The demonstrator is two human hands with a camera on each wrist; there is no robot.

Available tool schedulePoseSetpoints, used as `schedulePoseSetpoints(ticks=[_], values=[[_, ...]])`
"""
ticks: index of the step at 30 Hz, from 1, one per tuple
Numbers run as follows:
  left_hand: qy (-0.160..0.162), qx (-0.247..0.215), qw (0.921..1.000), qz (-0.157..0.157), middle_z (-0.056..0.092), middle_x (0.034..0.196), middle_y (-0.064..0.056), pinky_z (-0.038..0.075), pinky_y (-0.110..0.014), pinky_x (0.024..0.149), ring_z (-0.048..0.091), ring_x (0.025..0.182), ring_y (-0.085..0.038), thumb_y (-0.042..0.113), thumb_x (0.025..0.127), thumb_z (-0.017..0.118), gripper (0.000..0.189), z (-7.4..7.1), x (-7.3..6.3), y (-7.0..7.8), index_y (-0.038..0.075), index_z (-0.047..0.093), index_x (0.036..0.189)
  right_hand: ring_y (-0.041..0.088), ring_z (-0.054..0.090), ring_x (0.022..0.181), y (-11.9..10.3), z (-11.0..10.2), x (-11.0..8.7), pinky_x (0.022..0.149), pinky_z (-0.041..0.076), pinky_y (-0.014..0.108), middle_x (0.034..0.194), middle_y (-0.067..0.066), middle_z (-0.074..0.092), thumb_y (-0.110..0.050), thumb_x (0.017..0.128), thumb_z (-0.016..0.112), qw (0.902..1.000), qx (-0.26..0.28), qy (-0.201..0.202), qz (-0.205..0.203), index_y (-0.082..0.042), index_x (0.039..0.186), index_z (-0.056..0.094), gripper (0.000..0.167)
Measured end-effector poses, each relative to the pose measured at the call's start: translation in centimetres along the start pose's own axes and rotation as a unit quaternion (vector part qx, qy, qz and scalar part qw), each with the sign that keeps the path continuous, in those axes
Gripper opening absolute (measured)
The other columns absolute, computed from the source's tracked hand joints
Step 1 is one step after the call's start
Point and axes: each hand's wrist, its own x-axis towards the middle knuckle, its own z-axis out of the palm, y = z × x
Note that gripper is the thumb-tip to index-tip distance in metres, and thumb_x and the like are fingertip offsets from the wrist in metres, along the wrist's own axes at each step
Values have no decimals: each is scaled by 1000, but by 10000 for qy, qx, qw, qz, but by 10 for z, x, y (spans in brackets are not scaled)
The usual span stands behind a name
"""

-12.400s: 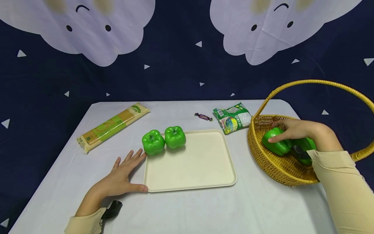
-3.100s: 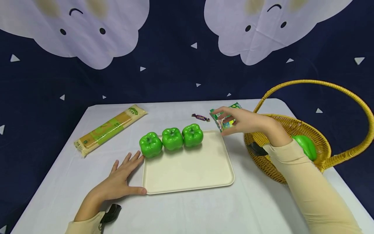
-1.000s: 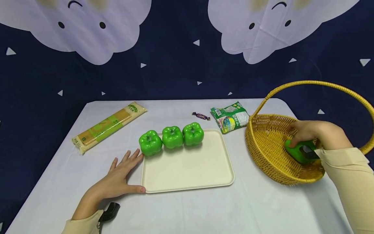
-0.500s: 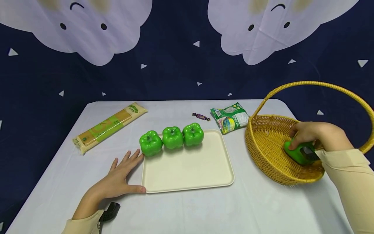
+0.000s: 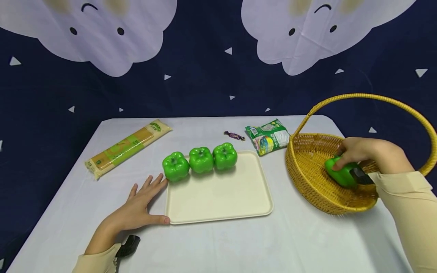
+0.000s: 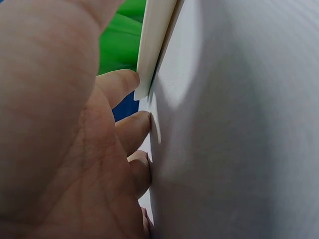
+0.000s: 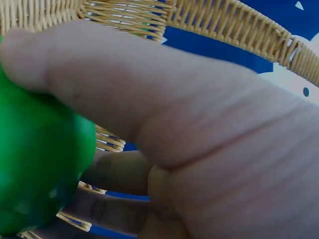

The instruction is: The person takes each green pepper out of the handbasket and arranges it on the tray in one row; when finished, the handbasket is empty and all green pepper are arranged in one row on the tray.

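Note:
In the head view my right hand (image 5: 362, 151) reaches into the yellow wicker basket (image 5: 307, 189) and grips a green bell pepper (image 5: 336, 172). The right wrist view shows the thumb (image 7: 30, 59) on top of that pepper (image 7: 40, 159) and fingers curled behind it. My left hand (image 5: 138, 208) lies spread on the table, its thumb and a fingertip touching the left edge of the cream tray (image 5: 222, 201). Along the tray's back edge stand three green bell peppers: a left one (image 5: 175, 167), a middle one (image 5: 201, 160) and a right one (image 5: 225, 156).
A long pack of noodles (image 5: 128, 148) lies at the back left. Behind the tray are a purple wrapped candy (image 5: 234, 135) and a green snack bag (image 5: 268, 136), close to the basket. The basket's tall handle (image 5: 368, 95) arches over my right forearm.
A third pepper has come onto the tray since the oldest frame. My right hand went back into the basket; in the last half second it shifted slightly left with the pepper. My left hand stayed put.

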Motion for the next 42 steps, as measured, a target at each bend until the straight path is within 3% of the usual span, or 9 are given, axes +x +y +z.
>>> schedulePoseSetpoints(ticks=[7, 15, 25, 42], values=[[-48, 84, 9999, -51, 18, 180, -20, -9, -84, 123, 3, 164, -57, 59, 72, 94, 124, -1, -2, -2, 12, 34, 169, 25, 71, 98, -7, -2, 1, 86, 66, 46, 117, 29, 71, -32, 91, 86, 9981, -301, 423, -330, 29, 134, 51, 83], [-101, 107, 9999, 47, 18, 180, -20, -8, -84, 123, 3, 164, -58, 59, 73, 93, 123, 1, 4, -1, 12, 34, 169, 32, 66, 103, -10, 4, -2, 86, 61, 46, 119, 25, 69, -32, 85, 91, 9905, -455, 1134, -636, 15, 137, 58, 77], [-98, 53, 9999, 52, 17, 180, -20, -9, -84, 123, 2, 164, -58, 58, 73, 93, 122, 1, 3, -1, 13, 34, 169, 32, 66, 106, -32, 5, -4, 86, 59, 45, 128, 27, 66, -29, 82, 93, 9820, -477, 1558, -955, 0, 138, 56, 73], [-60, 127, 9999, 32, 19, 179, -20, -8, -85, 122, 3, 164, -58, 59, 72, 94, 122, 1, 2, 1, 13, 35, 169, 25, 67, 107, -69, 12, -14, 89, 58, 42, 131, 17, 69, -36, 78, 98, 9625, -456, 2146, -1595, -8, 137, 59, 77]])
